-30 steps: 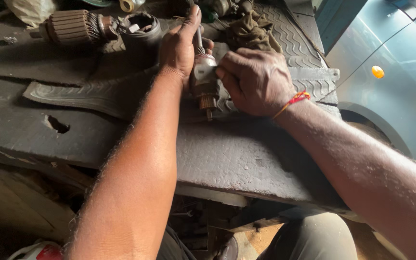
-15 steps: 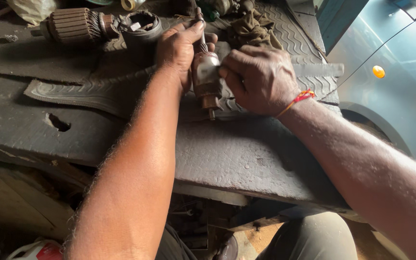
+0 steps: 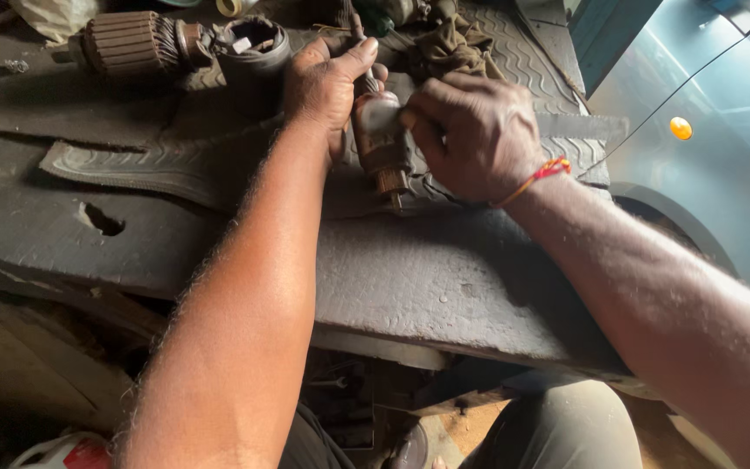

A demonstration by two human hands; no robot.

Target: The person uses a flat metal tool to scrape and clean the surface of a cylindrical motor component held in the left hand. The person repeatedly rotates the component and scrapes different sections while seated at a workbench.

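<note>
Parked at the right edge: grey-blue car body (image 3: pixel 722 165), with a small round amber marker light (image 3: pixel 680 128) on its panel. Filling the middle: dark, worn bench (image 3: pixel 444 287), with a ragged hole (image 3: pixel 101 220) near its left side. Spread over the far part of the bench: black rubber mat with wavy ribs (image 3: pixel 158 161). Far left on the mat: brown ribbed motor armature (image 3: pixel 128 43) lying on its side, touching a dark round housing (image 3: pixel 253 48). Behind the hands: crumpled olive rag (image 3: pixel 449 39). At the bottom left corner: a white and red package (image 3: pixel 67 452), shape unclear, mostly cut off. Left hand (image 3: pixel 327 87) closed around the upper end of a small rusty cylindrical motor part (image 3: pixel 381 139), thumb stretched across its top. Right hand (image 3: pixel 475 135), a red thread band (image 3: pixel 536 178) at the wrist, grip closed on the same part from the right side. Part held between both hands just above the mat, toothed gear end pointing down toward the bench edge.
</note>
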